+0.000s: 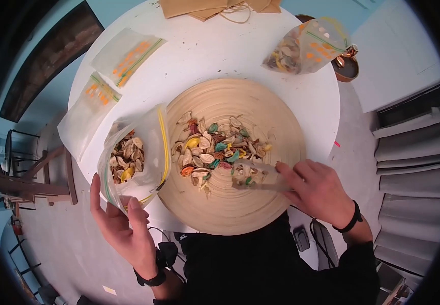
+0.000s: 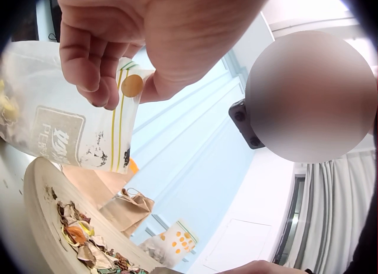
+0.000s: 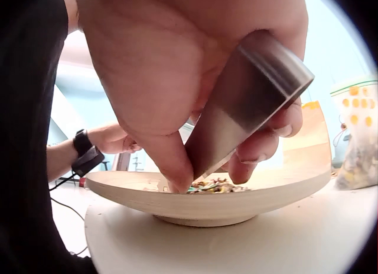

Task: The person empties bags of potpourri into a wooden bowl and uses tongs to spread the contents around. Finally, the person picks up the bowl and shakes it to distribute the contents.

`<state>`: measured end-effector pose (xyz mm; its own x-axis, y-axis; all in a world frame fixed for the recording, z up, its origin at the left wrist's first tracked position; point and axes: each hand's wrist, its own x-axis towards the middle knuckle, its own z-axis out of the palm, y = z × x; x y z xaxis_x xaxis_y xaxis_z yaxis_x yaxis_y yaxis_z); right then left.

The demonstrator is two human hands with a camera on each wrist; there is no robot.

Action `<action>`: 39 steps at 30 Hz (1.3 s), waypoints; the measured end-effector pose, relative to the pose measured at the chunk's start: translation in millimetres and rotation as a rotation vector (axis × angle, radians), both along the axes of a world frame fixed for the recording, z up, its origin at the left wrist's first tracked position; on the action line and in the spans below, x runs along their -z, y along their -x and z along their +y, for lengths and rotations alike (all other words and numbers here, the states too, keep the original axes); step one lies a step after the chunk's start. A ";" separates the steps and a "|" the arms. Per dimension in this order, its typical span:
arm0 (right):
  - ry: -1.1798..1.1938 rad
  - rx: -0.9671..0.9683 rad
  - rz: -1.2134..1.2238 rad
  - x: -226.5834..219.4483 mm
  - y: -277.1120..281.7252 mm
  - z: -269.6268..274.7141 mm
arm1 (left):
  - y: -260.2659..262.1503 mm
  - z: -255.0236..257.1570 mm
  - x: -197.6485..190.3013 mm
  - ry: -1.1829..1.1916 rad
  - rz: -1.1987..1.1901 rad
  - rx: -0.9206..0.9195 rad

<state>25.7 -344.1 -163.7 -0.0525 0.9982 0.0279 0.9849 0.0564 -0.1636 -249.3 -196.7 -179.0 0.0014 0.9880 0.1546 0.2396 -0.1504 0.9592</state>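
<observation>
My left hand (image 1: 128, 236) pinches the zip edge of a clear plastic zip bag (image 1: 151, 137), whose mouth gapes toward the plate. Dried petals (image 1: 128, 157) lie inside it, brown with a yellow piece. Between the thumb and fingers of my right hand (image 1: 316, 193) is a pair of metal tongs (image 3: 254, 79), bent in a U at the back. The tips of the tongs are apart over the round wooden plate (image 1: 230, 213), beside the right edge of a loose heap of potpourri (image 1: 199, 147) in beige, teal, orange and yellow. A few teal bits show near the tips.
Two flat zip bags with orange marks, the farther one (image 1: 128, 58) and the nearer one (image 1: 85, 117), lie at the table's left. A filled zip bag (image 1: 288, 51) stands at the back right, and brown paper bags (image 1: 194, 7) lie at the far edge.
</observation>
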 end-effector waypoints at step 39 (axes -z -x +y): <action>0.079 0.093 0.262 12.3 19.0 38.6 | 10.0 -1.0 14.9 -0.039 0.037 0.043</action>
<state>6.6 -305.5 -176.0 0.0380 0.9980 -0.0500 0.9089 -0.0553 -0.4133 -259.4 -197.7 -193.8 0.0499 0.9802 0.1916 0.2670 -0.1980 0.9431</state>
